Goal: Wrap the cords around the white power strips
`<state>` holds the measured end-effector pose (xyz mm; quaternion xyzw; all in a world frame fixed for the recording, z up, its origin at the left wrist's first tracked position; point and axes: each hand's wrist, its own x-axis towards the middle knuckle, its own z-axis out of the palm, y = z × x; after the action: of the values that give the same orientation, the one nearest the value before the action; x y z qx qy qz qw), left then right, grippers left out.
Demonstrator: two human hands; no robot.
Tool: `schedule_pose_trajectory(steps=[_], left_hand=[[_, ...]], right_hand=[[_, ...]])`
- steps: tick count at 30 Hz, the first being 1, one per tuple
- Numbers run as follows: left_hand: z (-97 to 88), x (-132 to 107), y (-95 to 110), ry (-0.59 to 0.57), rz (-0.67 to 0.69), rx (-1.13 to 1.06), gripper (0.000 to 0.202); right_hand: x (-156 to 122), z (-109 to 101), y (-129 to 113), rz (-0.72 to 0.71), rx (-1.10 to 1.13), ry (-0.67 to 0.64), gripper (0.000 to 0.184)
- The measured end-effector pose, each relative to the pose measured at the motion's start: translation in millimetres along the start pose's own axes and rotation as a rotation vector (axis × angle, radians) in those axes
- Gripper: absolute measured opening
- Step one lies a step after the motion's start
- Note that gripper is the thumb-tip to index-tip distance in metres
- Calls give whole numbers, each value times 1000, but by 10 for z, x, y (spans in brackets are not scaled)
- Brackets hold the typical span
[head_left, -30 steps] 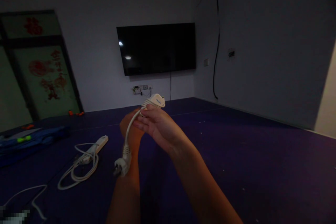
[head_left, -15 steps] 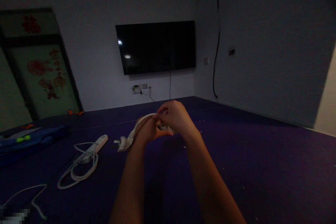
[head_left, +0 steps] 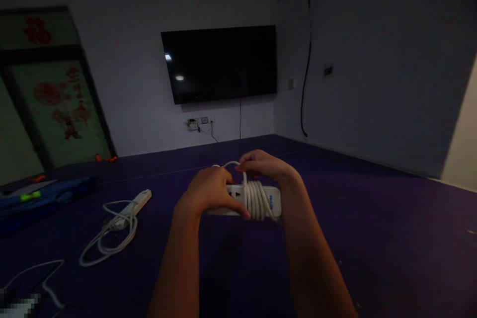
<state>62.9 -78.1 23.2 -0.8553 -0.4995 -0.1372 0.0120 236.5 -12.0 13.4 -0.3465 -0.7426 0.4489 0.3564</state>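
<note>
I hold a white power strip level in front of me, above the dark purple floor. Its white cord is wound in several turns round the strip's body. My left hand is closed over the strip's left part, fingers wrapped across its face. My right hand sits above the coil, its fingers pinched on a loop of the cord that arches between the two hands. The plug is hidden.
A second white power strip with a loose coil of cord lies on the floor to the left. Another white cord trails at bottom left. A blue object lies far left. A dark TV hangs on the far wall above wall sockets.
The strip went from pointing up to lying level. The plug that dangled at the left is now out of sight, and the cord sits wound round the strip. Both hands dropped a little.
</note>
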Motion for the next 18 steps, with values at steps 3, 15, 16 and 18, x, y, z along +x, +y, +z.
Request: schedule_pose_trajectory(steps=[3, 15, 16, 18], left_hand=[[-17, -64, -108, 12, -40, -21, 46], [-134, -319, -246, 92, 32, -496, 22], [-146, -330, -246, 103, 35, -510, 23], [-170, -349, -260, 121, 29, -549, 26]], right_hand=[[116, 99, 77, 19, 53, -83, 26], [145, 429, 95, -235, 410, -308, 34], [111, 480, 109, -247, 429, -262, 33], [55, 556, 155, -318, 427, -145, 37]])
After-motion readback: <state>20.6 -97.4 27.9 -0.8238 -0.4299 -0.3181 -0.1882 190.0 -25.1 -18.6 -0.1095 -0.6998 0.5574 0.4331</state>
